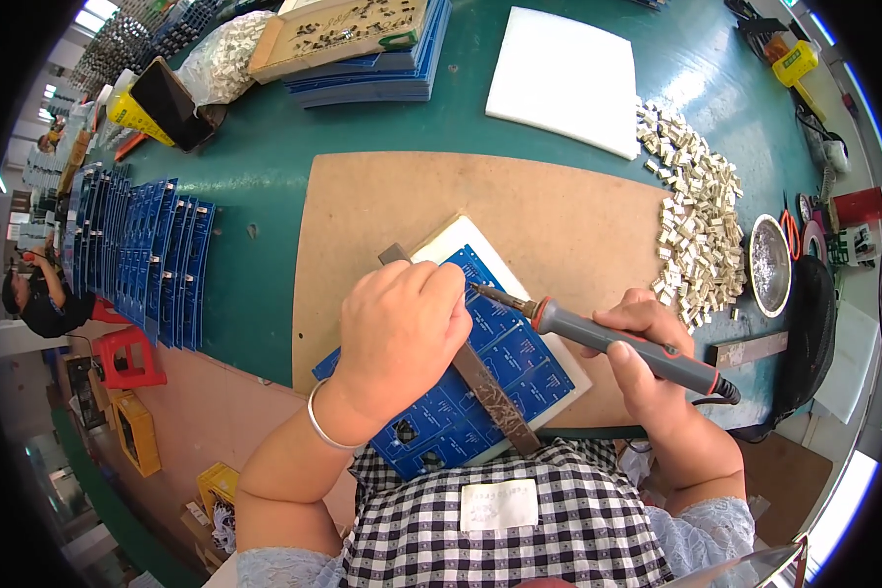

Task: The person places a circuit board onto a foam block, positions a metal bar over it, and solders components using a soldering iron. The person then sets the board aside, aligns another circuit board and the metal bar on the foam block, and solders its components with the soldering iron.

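A blue circuit board (524,363) lies at a slant on a white pad (448,242) in front of me, with a flat metal bar (495,397) across it. My right hand (657,387) grips a grey and red soldering iron (608,341). The iron's tip points left and meets the board's upper part beside my left fingertips. Over the board and bar, my left hand (402,314) is closed with its fingers curled down. Whatever those fingers pinch is hidden beneath them. A white bangle circles the left wrist.
Small pale metal-cased parts (696,216) are heaped to the right, beside a metal bowl (769,265). A white foam sheet (563,78) lies beyond the brown board (382,196). Blue circuit boards (152,255) stand in rows at left. A shallow tray (338,34) tops stacked boards.
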Tool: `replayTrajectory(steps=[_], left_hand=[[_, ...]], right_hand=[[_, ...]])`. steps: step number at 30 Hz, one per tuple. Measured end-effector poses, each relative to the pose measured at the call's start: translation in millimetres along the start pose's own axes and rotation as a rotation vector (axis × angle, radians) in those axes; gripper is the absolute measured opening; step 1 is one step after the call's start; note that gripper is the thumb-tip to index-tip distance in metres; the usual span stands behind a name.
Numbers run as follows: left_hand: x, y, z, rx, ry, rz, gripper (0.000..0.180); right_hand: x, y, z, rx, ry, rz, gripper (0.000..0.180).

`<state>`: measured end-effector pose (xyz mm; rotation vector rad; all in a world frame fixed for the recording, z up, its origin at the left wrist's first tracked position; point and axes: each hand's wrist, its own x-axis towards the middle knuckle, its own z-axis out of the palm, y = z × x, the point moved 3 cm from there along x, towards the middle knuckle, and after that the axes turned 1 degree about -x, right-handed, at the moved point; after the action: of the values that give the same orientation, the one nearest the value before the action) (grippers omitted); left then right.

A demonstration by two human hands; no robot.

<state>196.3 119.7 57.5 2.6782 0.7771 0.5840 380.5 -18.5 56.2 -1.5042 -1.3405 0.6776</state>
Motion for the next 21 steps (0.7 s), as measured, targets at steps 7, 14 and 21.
replayTrajectory(steps=[7,14,21], left_hand=[[2.5,-2.0,0.8,-0.011,-0.027,-0.035,0.016],[-17.3,-10.2,-11.4,-0.272,0.03,-0.205,0.016],[-24.5,9.0,-16.1,-0.309,0.038,-0.2,0.014]], right_hand=[[2.4,-1.0,1.3,0.009,-0.023,-0.006,0.027],[0.0,-4.1,-5.4,-0.049,-0.014,-0.079,0.025],[-16.8,0.0,-21.7,0.02,0.154,-0.049,0.029]])
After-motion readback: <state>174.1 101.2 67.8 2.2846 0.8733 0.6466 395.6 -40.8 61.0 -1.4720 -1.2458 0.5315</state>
